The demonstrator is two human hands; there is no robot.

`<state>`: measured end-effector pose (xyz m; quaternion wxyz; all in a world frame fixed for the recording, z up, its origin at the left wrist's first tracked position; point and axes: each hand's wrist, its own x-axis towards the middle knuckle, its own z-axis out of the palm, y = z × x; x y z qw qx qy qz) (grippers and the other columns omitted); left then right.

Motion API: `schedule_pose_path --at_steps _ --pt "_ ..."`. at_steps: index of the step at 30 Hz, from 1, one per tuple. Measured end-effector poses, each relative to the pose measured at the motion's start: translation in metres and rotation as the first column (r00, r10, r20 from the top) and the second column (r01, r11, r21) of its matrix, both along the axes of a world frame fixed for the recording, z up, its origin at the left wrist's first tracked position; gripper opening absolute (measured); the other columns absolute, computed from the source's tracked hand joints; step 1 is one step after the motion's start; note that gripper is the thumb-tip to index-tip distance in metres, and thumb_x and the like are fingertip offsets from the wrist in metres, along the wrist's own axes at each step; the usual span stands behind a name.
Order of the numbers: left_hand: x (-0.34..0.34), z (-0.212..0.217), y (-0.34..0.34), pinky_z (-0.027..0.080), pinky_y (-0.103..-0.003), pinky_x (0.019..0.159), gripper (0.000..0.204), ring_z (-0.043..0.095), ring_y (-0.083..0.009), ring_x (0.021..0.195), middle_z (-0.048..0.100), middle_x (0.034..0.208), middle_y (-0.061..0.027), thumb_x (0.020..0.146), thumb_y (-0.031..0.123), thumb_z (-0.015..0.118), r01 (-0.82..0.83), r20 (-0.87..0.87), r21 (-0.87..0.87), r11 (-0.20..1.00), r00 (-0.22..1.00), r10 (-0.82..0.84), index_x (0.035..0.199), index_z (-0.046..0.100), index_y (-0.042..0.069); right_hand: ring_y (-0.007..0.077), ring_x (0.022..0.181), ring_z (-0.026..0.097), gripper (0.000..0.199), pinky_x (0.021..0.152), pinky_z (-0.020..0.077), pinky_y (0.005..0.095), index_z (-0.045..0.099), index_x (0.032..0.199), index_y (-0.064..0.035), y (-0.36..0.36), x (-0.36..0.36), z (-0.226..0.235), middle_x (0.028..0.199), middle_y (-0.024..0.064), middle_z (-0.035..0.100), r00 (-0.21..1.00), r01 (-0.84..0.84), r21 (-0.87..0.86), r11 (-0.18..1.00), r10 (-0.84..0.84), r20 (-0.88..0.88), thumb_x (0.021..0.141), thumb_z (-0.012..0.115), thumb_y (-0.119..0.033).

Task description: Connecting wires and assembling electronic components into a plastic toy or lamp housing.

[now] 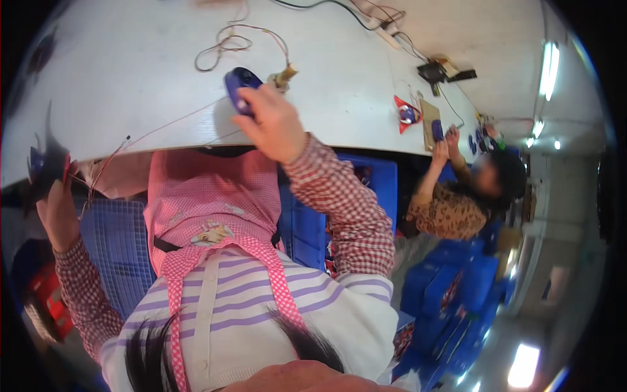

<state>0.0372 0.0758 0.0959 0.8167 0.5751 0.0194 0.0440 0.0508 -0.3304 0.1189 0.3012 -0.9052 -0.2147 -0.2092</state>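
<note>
holding a dark blue oval piece (239, 86) by its near end, the right hand (273, 123) has its thumb and fingers closed in a narrow grip above the white table (157, 85). the piece is smooth, glossy and rounded, longer than it is wide, with a darker, almost black face toward its far end; its far end leans slightly left. whether it touches the tabletop cannot be told. just right of it is a small tan-brown part (285, 76), met by a thin wire that lies in a loose coil (225, 49) on the far side.

a thin reddish strand runs left from the blue piece to a bundle of wires (108, 166) at the near edge of the table. there the left hand (60, 212) grips a dark piece (47, 171) with blue and red areas and a pointed end rising from it; its detail is blurred.

near the body are a pink checked apron (215, 189), a blue crate (114, 255) on the left and a blue bin (375, 189) on the right. farther right, a red-and-blue item (408, 114) lies left of a brown board (430, 121), where a co-worker's hands (447, 145) are at another dark blue piece (437, 130).
</note>
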Motion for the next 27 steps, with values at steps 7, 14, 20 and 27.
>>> schedule_pose_path --at_steps 7,14,20,27 --pt "0.097 -0.014 -0.053 0.039 -0.029 0.09 0.047 0.055 -0.0223 0.099 0.055 0.11 -0.0173 0.08 0.012 0.066 0.029 0.1 0.706 0.708 0.985 -0.139 0.114 0.041 -0.008 0.0246 0.07 0.051 0.035 0.064 0.0427 0.0302 0.052 0.097 -0.0038 0.031 0.004 -0.045 0.082 0.0098 0.048 0.977 0.183 -0.272 0.945 -0.143 0.159 0.066 0.068 -0.009" --pt "0.151 -0.047 -0.101 0.046 -0.025 0.072 0.039 0.055 -0.0163 0.078 0.06 0.093 -0.0126 0.071 0.013 0.074 -0.27 0.244 0.692 0.669 0.96 0.135 0.099 0.055 -0.006 0.0229 0.07 0.051 0.034 0.067 0.0434 0.0297 0.053 0.094 -0.0034 0.036 0.011 -0.064 0.081 0.0091 0.048 0.989 0.145 -0.209 0.967 -0.135 0.06 0.066 0.07 -0.012" --pt "0.179 -0.066 -0.085 0.047 -0.027 0.076 0.048 0.057 -0.0211 0.085 0.058 0.101 -0.0164 0.075 0.023 0.072 -0.325 0.291 0.919 0.224 0.941 0.175 0.107 0.051 -0.007 0.021 0.071 0.051 0.036 0.068 0.044 0.029 0.055 0.097 -0.0029 0.031 0.017 -0.065 0.082 0.0078 0.051 0.994 0.078 -0.153 0.985 -0.066 0.082 0.067 0.072 -0.012" --pt "0.19 -0.078 -0.042 0.036 -0.031 0.097 0.061 0.044 -0.0247 0.113 0.043 0.125 -0.0177 0.088 0.037 0.057 0.088 -0.079 0.749 0.657 0.996 -0.044 0.131 0.04 -0.001 0.0184 0.063 0.052 0.022 0.057 0.0437 0.0278 0.062 0.097 -0.0021 -0.087 -0.016 -0.06 0.078 0.0072 0.059 0.93 0.349 0.079 0.934 -0.356 0.092 0.075 0.063 -0.002"
